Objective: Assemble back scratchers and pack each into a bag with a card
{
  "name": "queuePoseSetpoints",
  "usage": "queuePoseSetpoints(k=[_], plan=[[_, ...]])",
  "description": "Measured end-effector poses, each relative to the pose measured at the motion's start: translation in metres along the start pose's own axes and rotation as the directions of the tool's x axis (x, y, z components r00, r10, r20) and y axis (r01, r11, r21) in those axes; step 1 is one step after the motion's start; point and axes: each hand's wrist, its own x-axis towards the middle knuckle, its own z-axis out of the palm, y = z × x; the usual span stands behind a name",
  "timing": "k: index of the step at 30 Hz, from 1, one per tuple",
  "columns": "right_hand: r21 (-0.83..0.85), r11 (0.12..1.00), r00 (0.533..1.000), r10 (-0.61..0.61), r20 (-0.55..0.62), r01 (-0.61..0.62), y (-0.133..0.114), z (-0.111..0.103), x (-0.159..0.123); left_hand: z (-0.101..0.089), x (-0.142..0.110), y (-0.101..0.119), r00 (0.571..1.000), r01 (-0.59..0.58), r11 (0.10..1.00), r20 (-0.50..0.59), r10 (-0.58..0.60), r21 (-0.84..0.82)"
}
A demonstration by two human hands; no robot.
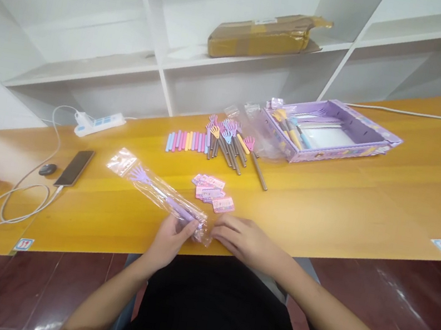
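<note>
My left hand (172, 236) grips a purple back scratcher (168, 199) through its clear plastic bag (123, 162), thumb pressed on the handle end. The claw end points away to the upper left. At the bag's near end, my right hand (240, 237) has its fingers curled together on the plastic edge; its fingertips are partly hidden. Just beyond the hands lie several small pink cards (211, 190). Further back is a pile of back scratchers (228, 139) with grey rods and coloured claws. A row of coloured handle sleeves (188, 141) lies left of the pile.
A purple tray (346, 146) holding more back scratchers stands at the back right, with clear bags (262, 132) beside it. On the left are a phone (74, 167), a cable (21, 219), a black round object (48, 169) and a power strip (100, 124). A taped parcel (263, 37) sits on the shelf.
</note>
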Motion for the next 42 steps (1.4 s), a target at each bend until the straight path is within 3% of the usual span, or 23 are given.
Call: queuePoseSetpoints(k=[6, 13, 18, 20, 24, 29, 35, 42], plan=[[-0.043, 0.999, 1.0, -0.012, 0.005, 0.012, -0.002, -0.004, 0.002, 0.0, -0.001, 0.002, 0.998, -0.053, 0.995, 0.023, 0.055, -0.079], [-0.087, 0.996, 0.999, -0.024, -0.045, 0.02, -0.002, -0.003, 0.0, -0.001, 0.0, 0.001, 0.998, -0.066, 0.991, -0.027, 0.064, -0.118], [-0.112, 0.994, 0.986, -0.017, -0.167, -0.002, -0.002, 0.001, -0.007, 0.0, 0.002, 0.002, 0.998, -0.066, 0.99, -0.01, 0.065, -0.121], [-0.107, 0.994, 0.98, -0.018, -0.201, -0.004, -0.003, 0.0, -0.007, 0.0, 0.001, 0.001, 0.998, -0.054, 0.994, 0.014, 0.056, -0.09], [-0.082, 0.994, 0.985, -0.086, -0.152, 0.074, -0.006, -0.005, -0.002, -0.003, -0.001, -0.002, 0.996, -0.024, 0.996, 0.084, 0.017, 0.084], [-0.033, 0.995, 0.988, -0.094, -0.123, 0.091, -0.007, -0.005, 0.002, -0.003, -0.002, 0.003, 0.976, -0.114, 0.935, 0.213, 0.042, 0.337], [0.007, 0.999, 0.99, -0.041, -0.139, 0.042, -0.007, -0.004, 0.003, -0.005, -0.004, 0.014, 0.948, -0.189, 0.912, 0.311, 0.072, 0.365], [0.008, 1.0, 0.991, -0.02, -0.132, 0.022, -0.008, -0.005, 0.004, -0.004, -0.005, 0.011, 0.954, -0.198, 0.907, 0.286, 0.091, 0.371]])
